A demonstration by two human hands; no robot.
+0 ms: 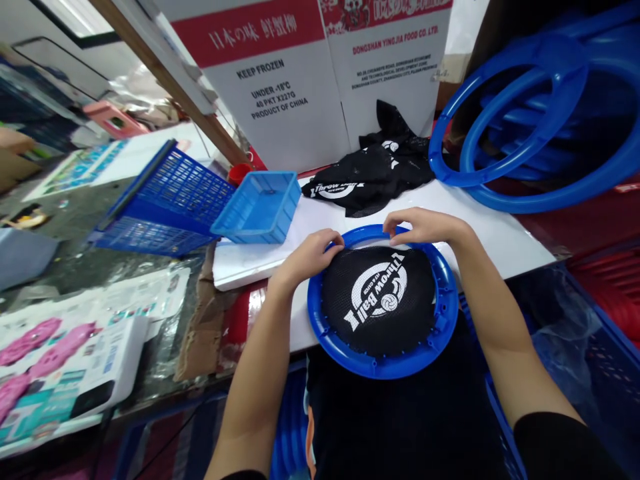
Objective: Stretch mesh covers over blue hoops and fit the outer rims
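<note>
A blue plastic ring (345, 352) rests tilted at the front edge of the white work surface, close to my body. Inside it stretches a black mesh net (345, 287) printed "Throw Ball" in white. Along the far rim, a gap shows between net and ring. My left hand (316, 255) pinches the ring's upper left, thumb at the net's edge. At the top of the rim, my right hand (425, 225) has its fingers curled over the ring; whether mesh is between those fingertips I cannot tell. More black mesh pieces (370, 175) lie crumpled just beyond.
Larger blue rings (520, 177) are piled at the right. White cartons (295, 127) stand behind the mesh. A shallow blue tray (257, 207) and a blue basket (173, 193) are on the left, near pink items in packaging (60, 353). Blue crates flank my lap.
</note>
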